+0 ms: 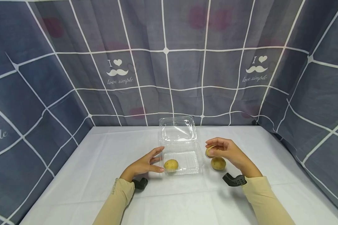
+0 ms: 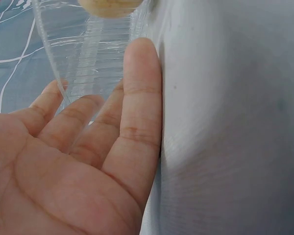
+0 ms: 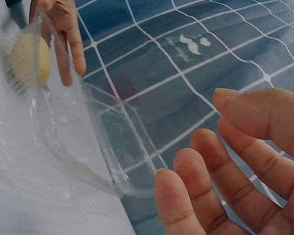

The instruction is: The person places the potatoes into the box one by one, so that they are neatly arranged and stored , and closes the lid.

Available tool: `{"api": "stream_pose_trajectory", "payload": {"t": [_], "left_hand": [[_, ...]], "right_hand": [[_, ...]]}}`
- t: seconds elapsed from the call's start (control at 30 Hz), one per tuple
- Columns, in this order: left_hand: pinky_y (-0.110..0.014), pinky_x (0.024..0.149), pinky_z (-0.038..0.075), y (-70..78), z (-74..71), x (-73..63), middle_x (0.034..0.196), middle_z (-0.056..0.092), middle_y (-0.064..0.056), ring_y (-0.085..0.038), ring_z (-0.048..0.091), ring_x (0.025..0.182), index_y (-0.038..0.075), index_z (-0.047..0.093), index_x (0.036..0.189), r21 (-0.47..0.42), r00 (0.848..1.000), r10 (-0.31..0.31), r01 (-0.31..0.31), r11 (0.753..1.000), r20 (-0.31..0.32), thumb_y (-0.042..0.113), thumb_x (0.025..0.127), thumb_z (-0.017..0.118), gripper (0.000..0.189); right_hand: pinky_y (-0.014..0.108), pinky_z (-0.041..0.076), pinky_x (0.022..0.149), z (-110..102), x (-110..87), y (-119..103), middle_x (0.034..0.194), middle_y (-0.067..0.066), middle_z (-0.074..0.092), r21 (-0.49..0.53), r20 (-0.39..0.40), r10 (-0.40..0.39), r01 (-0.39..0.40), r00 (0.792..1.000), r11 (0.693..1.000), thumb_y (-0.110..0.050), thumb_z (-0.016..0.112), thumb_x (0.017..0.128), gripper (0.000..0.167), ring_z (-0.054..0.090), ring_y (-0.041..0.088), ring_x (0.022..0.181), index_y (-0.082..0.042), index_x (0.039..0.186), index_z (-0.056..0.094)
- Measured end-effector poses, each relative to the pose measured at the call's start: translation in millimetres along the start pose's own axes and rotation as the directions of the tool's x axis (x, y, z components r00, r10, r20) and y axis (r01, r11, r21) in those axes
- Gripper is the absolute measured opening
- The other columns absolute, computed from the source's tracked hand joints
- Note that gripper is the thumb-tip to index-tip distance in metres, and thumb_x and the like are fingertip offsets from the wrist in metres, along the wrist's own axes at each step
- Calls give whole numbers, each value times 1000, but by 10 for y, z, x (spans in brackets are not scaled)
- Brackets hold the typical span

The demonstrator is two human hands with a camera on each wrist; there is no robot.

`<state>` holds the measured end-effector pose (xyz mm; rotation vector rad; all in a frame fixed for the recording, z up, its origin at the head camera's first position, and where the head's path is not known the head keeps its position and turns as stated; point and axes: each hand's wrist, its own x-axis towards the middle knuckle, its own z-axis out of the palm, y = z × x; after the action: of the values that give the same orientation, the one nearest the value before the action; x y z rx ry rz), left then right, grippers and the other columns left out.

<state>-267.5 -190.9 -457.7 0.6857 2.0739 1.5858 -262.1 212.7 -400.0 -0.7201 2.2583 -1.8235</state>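
Note:
A clear plastic clamshell box [image 1: 186, 161] lies with its lid raised at the back. One potato [image 1: 171, 164] sits inside, at the front left corner. My left hand [image 1: 144, 164] is at the box's left side, fingers spread and fingertips right at the wall; the left wrist view shows the palm [image 2: 63, 181] holding nothing. To the right of the box, my right hand [image 1: 226, 152] is over a farther potato [image 1: 208, 152] and partly hides it. A nearer potato [image 1: 218, 163] lies below that hand. In the right wrist view the fingers [image 3: 186, 191] are loosely bent around nothing.
A white cloth covers the table [image 1: 124, 140]. Dark checked curtains [image 1: 146, 68] stand behind it and at both sides. Black wrist cameras [image 1: 234, 180] sit on both wrists, close above the tabletop.

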Motion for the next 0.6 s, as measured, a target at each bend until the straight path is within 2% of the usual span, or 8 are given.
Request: {"api": "stream_pose_trajectory", "payload": {"t": [0.2, 0.47, 0.6], "left_hand": [[-65, 121, 37, -11, -1, -1, 179, 9, -23, -52, 25, 159, 3, 13, 172, 6, 1000, 0, 0, 1000, -2, 10, 96, 83, 104], [-65, 121, 38, -17, 5, 7, 179, 8, -24, -53, 25, 159, 2, 12, 172, 3, 1000, 1, -1, 1000, -2, 8, 96, 83, 104], [-65, 120, 38, -13, 6, 7, 179, 8, -24, -53, 25, 159, 1, 11, 172, 5, 1000, 2, -2, 1000, -1, 9, 96, 83, 104]], "right_hand": [[22, 57, 88, -114, -66, -28, 123, 14, 73, -22, -56, 15, -16, 998, 1000, -3, 73, 101, 34, 72, 12, 102, 8, 133, 66], [23, 60, 87, -242, -114, -12, 117, -5, 75, 17, -72, -8, 9, 997, 1000, 2, 71, 101, 29, 74, 15, 101, -6, 129, 71], [22, 60, 87, -301, -120, 45, 117, -5, 76, 36, -91, -13, 16, 996, 999, 5, 71, 100, 31, 73, 13, 102, -11, 126, 73]]}}
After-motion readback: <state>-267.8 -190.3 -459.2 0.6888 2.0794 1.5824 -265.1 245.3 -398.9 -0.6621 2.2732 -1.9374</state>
